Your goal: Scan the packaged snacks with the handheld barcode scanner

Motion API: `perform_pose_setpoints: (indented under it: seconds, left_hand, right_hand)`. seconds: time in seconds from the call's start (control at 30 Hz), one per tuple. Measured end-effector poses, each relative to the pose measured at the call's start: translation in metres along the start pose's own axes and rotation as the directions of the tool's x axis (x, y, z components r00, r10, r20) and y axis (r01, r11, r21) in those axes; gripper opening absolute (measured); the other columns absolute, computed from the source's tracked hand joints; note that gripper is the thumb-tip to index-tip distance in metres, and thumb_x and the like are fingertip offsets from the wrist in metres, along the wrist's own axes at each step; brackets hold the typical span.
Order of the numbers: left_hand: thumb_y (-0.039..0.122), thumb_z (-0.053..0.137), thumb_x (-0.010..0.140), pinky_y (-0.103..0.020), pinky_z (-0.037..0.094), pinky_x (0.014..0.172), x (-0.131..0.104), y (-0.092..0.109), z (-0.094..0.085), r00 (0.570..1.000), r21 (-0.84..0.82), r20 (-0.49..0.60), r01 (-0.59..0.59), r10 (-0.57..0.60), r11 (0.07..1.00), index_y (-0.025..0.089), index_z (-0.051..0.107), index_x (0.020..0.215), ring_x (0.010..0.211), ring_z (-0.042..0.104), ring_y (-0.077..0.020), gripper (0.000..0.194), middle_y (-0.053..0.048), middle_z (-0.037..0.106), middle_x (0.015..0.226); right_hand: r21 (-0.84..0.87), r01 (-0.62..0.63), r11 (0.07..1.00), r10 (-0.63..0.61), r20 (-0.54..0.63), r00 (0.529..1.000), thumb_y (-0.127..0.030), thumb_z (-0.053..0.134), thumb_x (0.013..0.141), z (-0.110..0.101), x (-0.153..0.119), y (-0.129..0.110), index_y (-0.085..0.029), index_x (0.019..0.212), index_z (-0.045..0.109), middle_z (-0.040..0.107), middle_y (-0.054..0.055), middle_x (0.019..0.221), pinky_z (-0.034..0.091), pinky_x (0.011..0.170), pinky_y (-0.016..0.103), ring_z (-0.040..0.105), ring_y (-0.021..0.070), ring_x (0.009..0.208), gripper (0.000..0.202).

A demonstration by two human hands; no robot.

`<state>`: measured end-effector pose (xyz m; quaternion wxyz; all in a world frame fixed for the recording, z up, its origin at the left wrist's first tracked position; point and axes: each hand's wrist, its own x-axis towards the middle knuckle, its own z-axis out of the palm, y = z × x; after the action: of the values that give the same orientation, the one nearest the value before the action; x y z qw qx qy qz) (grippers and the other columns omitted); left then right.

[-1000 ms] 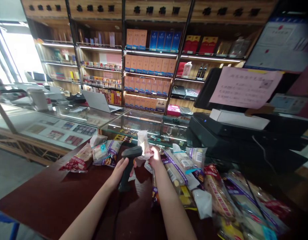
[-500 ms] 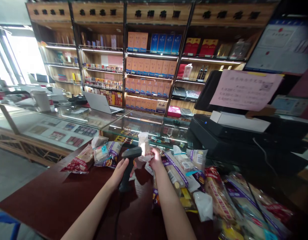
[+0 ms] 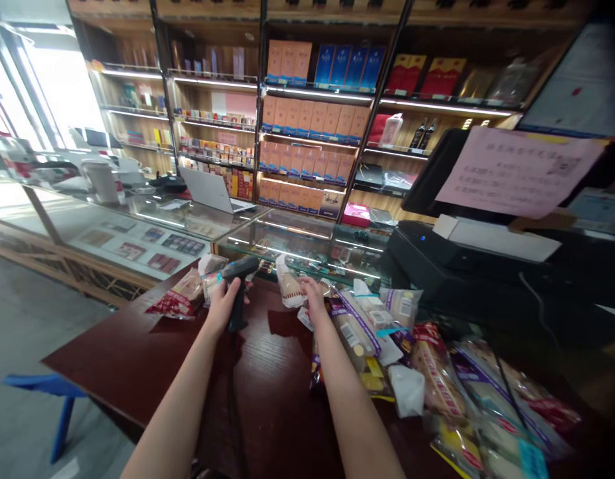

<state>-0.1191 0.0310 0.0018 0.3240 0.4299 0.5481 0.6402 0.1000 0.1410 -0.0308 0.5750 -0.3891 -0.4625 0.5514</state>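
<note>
My left hand (image 3: 225, 302) is wrapped round the handle of a black barcode scanner (image 3: 239, 293), whose head points up and to the right. A cord hangs from its base toward me. In my right hand (image 3: 314, 296) is a small bread package (image 3: 290, 286) in whitish wrapping with a striped edge, held upright just above the table. Behind the scanner lie a clear bread bag (image 3: 211, 283) and a red-and-clear bread bag (image 3: 180, 298). Beside my right forearm is a pile of bagged bread, with a purple-banded bag (image 3: 354, 326) closest.
The dark wooden table (image 3: 267, 386) meets a glass display counter (image 3: 297, 233) at the back. A black monitor (image 3: 431, 174) with a pink paper stands at the right. More bread, including a red bag (image 3: 434, 369), lies in front of it. A blue stool (image 3: 62, 399) stands at the left.
The scanner in my left hand has moved left, away from the bread package, and its light no longer shows on the wrapping. My right hand still holds the package. The view has shifted.
</note>
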Motion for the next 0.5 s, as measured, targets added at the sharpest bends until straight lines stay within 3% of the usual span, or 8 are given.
perform_pose_setpoints:
  seconds: [0.07, 0.13, 0.27, 0.33, 0.4, 0.5]
  left_hand:
    - [0.070, 0.058, 0.078, -0.033, 0.050, 0.066, 0.006, -0.002, -0.008, 0.977, 0.179, -0.189, -0.068, 0.102, 0.981, 0.019, 0.061, 0.093, 0.069, 0.063, -0.0229, 0.054, -0.004, 0.064, 0.070]
    - [0.067, 0.054, 0.080, -0.040, 0.051, 0.081, 0.012, -0.004, -0.016, 0.928, 0.373, -0.312, -0.077, 0.203, 0.925, 0.019, 0.061, 0.086, 0.086, 0.066, -0.0292, 0.049, -0.008, 0.067, 0.079]
    - [0.059, 0.050, 0.084, -0.051, 0.041, 0.105, 0.022, -0.014, -0.025, 0.878, 0.572, -0.379, -0.026, 0.292, 0.820, 0.018, 0.064, 0.089, 0.114, 0.061, -0.0367, 0.044, -0.018, 0.071, 0.100]
    - [0.057, 0.050, 0.085, -0.052, 0.039, 0.108, 0.027, -0.021, -0.026, 0.883, 0.558, -0.383, -0.012, 0.271, 0.829, 0.017, 0.066, 0.097, 0.120, 0.059, -0.0370, 0.045, -0.020, 0.071, 0.108]
    - [0.058, 0.048, 0.087, -0.050, 0.043, 0.104, 0.031, -0.030, -0.026, 0.905, 0.466, -0.387, 0.029, 0.174, 0.884, 0.016, 0.067, 0.103, 0.117, 0.062, -0.0372, 0.048, -0.020, 0.072, 0.110]
    - [0.062, 0.049, 0.087, -0.049, 0.048, 0.097, 0.036, -0.041, -0.026, 0.912, 0.356, -0.409, 0.124, 0.035, 0.926, 0.015, 0.068, 0.102, 0.112, 0.065, -0.0392, 0.053, -0.020, 0.073, 0.105]
  right_hand:
    - [-0.184, 0.120, 0.976, -0.114, 0.043, 0.993, -0.021, 0.059, 0.066, 0.000, -0.001, 0.002, -0.022, 0.080, 0.072, 0.066, -0.004, 0.070, 0.042, 0.060, 0.023, 0.055, 0.0151, 0.065, 0.018]
    - [-0.390, 0.214, 0.896, -0.190, 0.100, 0.977, -0.019, 0.061, 0.067, 0.000, -0.004, 0.002, -0.024, 0.082, 0.073, 0.066, -0.003, 0.074, 0.046, 0.075, 0.027, 0.057, 0.0180, 0.077, 0.020]
    - [-0.725, 0.197, 0.660, -0.192, 0.091, 0.977, -0.018, 0.065, 0.072, 0.003, -0.010, -0.004, -0.026, 0.070, 0.071, 0.067, 0.004, 0.082, 0.042, 0.099, 0.038, 0.058, 0.0241, 0.096, 0.010]
    - [-0.804, 0.125, 0.581, -0.184, 0.020, 0.983, -0.018, 0.067, 0.073, 0.005, -0.012, -0.009, -0.023, 0.064, 0.068, 0.068, 0.010, 0.092, 0.038, 0.106, 0.046, 0.058, 0.0290, 0.106, 0.011]
    - [-0.831, 0.069, 0.552, -0.194, -0.048, 0.980, -0.014, 0.070, 0.071, 0.006, -0.012, -0.015, -0.021, 0.063, 0.067, 0.069, 0.016, 0.102, 0.032, 0.110, 0.056, 0.055, 0.0362, 0.117, 0.011]
    - [-0.802, 0.155, 0.576, -0.294, -0.027, 0.955, -0.010, 0.073, 0.069, 0.011, -0.014, -0.025, -0.019, 0.079, 0.072, 0.067, 0.021, 0.113, 0.022, 0.115, 0.063, 0.045, 0.0422, 0.131, 0.013]
